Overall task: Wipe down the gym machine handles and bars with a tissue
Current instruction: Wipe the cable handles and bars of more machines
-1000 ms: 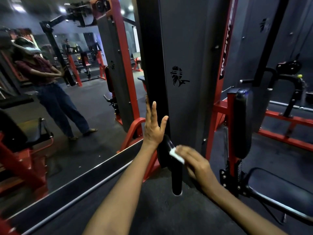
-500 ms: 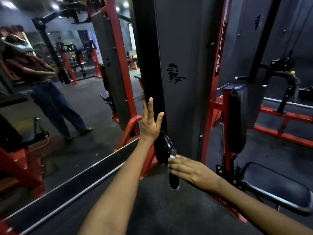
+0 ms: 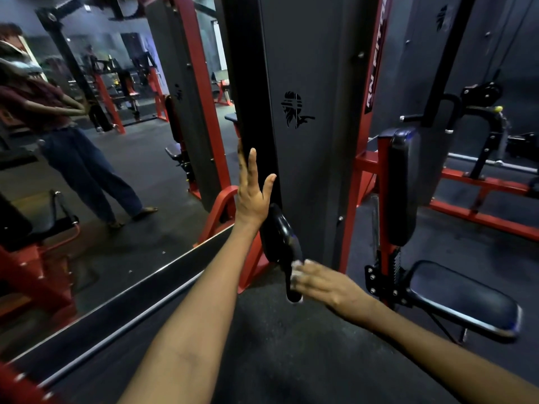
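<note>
Head view, one entry: gym machine with tall dark grey steel upright panel and red frame posts, standing beside a wall mirror. Item in hand: short black glossy padded handle hanging low at the front of the panel. Item: small white crumpled tissue, only slivers showing under the fingers, pressed against the handle's lower shaft. Progress, judged: wiping of this one handle is under way, near its bottom end; the black bars and red rails at right appear untouched, so most of the task remains. Right hand: fingers curled loosely over the tissue, clamping it to the handle; somewhat blurred. Left hand: fingers straight and spread, holding nothing, resting against or just beside the panel's edge; contact cannot be told.
</note>
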The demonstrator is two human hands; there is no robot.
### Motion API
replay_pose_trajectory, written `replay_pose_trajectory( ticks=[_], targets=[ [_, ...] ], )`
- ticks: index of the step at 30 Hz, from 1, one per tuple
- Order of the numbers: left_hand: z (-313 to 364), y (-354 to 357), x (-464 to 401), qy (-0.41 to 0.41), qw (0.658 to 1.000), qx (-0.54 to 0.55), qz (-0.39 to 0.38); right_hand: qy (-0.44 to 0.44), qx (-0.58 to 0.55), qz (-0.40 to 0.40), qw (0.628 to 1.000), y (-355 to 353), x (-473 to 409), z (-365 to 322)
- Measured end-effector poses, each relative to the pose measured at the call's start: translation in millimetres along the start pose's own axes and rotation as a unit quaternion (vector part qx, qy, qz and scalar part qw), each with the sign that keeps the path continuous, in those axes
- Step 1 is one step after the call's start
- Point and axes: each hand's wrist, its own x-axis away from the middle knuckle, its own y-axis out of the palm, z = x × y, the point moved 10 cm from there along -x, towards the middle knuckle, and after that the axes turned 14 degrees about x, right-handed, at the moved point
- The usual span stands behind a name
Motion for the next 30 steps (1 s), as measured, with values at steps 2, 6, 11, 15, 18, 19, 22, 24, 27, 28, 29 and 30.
replay_pose_trajectory(
  ticks=[2, 6, 11, 15, 18, 19, 22, 24, 27, 28, 29, 30],
  targets=[
    [5, -1, 0, 0.025, 1.000, -0.001, 0.013, 0.164, -0.106, 0.081, 0.977, -28, -15, 32],
    [5, -1, -1, 0.016, 1.000, -0.007, 0.012, 0.260, -0.091, 0.090, 0.957, -14, -30, 33],
    [-1, -3, 1, -0.002, 1.000, -0.001, 0.006, 0.367, -0.172, 0.100, 0.909, 17, 24, 10],
    [-4, -5, 3, -0.014, 1.000, -0.002, 0.011, 0.465, -0.209, 0.118, 0.852, 18, 45, 24],
    [2, -6, 4, -0.007, 1.000, -0.010, 0.015, 0.479, -0.184, 0.197, 0.835, -21, 12, 54],
    [4, -5, 4, -0.005, 1.000, -0.009, 0.011, 0.431, -0.172, 0.187, 0.866, -31, -9, 53],
    [4, -5, 3, -0.002, 1.000, -0.009, 0.008, 0.261, -0.174, 0.071, 0.947, -13, -42, 21],
    [6, -6, 3, 0.007, 1.000, -0.012, 0.010, 0.241, -0.238, -0.011, 0.941, 21, -20, -3],
    [12, -7, 2, 0.012, 1.000, -0.013, 0.002, 0.287, -0.219, -0.057, 0.931, 53, 38, -28],
    [11, -6, 3, 0.006, 1.000, -0.011, -0.002, 0.305, -0.177, -0.064, 0.934, 59, 53, -27],
    [10, -6, 4, 0.003, 1.000, -0.007, -0.001, 0.344, -0.139, -0.058, 0.927, 58, 62, -18],
    [10, -6, 4, 0.004, 1.000, -0.005, 0.004, 0.370, -0.105, -0.020, 0.923, 47, 63, -7]
  ],
)
